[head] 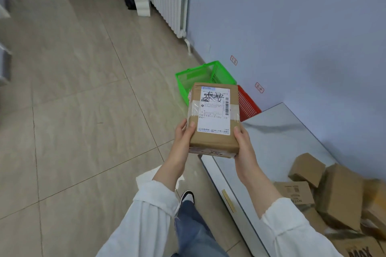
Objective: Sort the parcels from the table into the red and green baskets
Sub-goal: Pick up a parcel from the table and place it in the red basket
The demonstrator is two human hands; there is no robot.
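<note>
Both hands grip one brown parcel (213,119) by its near end, the left hand (183,137) on its left edge and the right hand (244,144) on its right, holding it up just past the table (277,131) corner. Beyond it the green basket (188,83) and red basket (247,104) sit side by side against the wall. More parcels (334,194) lie piled on the table's right. Bare tiled floor (83,110) spreads wide to the left.

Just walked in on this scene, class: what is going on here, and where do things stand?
A person holds a brown parcel with a shipping label, left hand and right hand gripping its near corners. Beyond it, the green basket and red basket sit on the floor by the wall. More cardboard boxes lie on the table.
</note>
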